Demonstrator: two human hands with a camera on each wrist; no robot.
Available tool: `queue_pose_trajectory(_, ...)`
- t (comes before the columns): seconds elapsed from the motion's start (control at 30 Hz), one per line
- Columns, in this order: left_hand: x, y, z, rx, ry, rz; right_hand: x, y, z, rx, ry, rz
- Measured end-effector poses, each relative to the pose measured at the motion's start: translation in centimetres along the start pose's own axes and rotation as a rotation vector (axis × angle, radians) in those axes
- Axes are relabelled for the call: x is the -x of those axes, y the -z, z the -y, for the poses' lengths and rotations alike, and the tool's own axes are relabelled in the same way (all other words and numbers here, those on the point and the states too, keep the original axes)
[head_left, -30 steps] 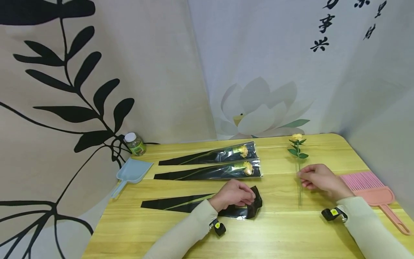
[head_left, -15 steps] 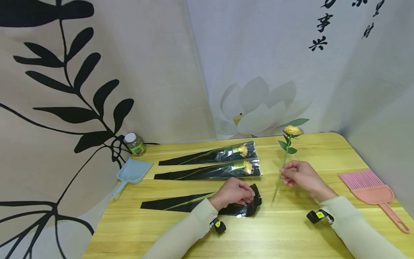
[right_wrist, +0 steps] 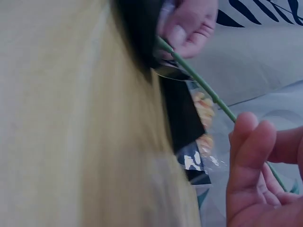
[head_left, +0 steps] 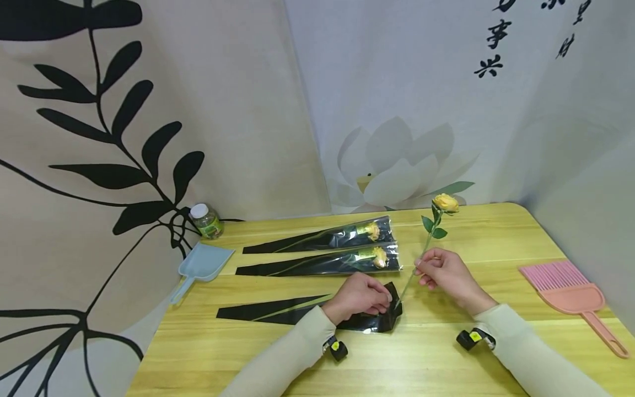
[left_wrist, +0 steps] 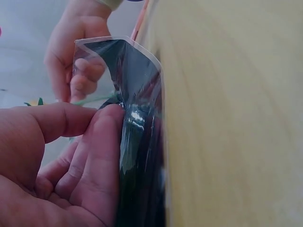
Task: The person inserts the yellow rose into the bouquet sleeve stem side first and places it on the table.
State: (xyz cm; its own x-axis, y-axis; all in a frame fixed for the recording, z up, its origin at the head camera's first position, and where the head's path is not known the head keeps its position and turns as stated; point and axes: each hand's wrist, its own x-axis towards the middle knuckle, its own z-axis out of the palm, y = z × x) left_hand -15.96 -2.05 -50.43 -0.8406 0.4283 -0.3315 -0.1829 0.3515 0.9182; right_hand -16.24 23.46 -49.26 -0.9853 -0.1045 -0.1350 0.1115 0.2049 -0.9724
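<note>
My right hand (head_left: 448, 278) pinches the green stem of a yellow rose (head_left: 445, 203), which tilts with its bloom up and to the right. The stem's lower end (right_wrist: 165, 45) reaches the mouth of a black flower sleeve with a clear front (head_left: 278, 312). My left hand (head_left: 361, 299) pinches the edge of that sleeve near its wide right end, holding the mouth apart. In the left wrist view the sleeve (left_wrist: 142, 142) stands up beside the thumb and fingers, and the stem passes in just above the fingertips.
Two sleeves with yellow roses inside, an upper one (head_left: 322, 236) and a lower one (head_left: 317, 262), lie farther back. A blue dustpan (head_left: 205, 263) and a lidded jar (head_left: 207, 221) are at the left. At the right lies a pink dustpan with a comb-like edge (head_left: 570, 292).
My right hand has carried the rose left, from beside the pink dustpan to the sleeve, tilting it so the stem end meets the mouth. The left hand has stayed in place.
</note>
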Motion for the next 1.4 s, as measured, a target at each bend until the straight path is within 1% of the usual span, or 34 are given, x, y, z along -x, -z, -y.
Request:
queue_pose_trajectory(0.23,-0.3,-0.4,0.0,0.082,-0.003,-0.034,0.2,-0.9,-0.3,-0.034,0.007,-0.012)
queue_pose_trajectory(0.47,-0.4,-0.3,0.0,0.136,-0.019,-0.032,0.6,-1.8,-0.3,-0.085,-0.013,-0.036)
queue_pose_trajectory(0.67,-0.5,-0.3,-0.2,0.167,-0.035,-0.044,0.8,-2.5,-0.5,-0.092,-0.018,-0.050)
queue_pose_trajectory(0.8,-0.6,-0.4,-0.3,0.171,-0.050,-0.058,0.8,-2.9,-0.7,-0.102,-0.023,-0.063)
queue_pose_trajectory(0.97,-0.7,-0.3,-0.3,0.154,-0.062,-0.070,1.0,-3.5,-1.0,-0.111,-0.031,-0.071)
queue_pose_trajectory(1.17,-0.8,-0.2,-0.5,0.152,-0.078,-0.079,1.4,-4.2,-1.0,-0.113,-0.038,-0.060)
queue_pose_trajectory(1.4,-0.8,-0.2,-0.9,0.151,-0.096,-0.074,1.6,-4.7,-1.0,-0.125,-0.035,-0.049)
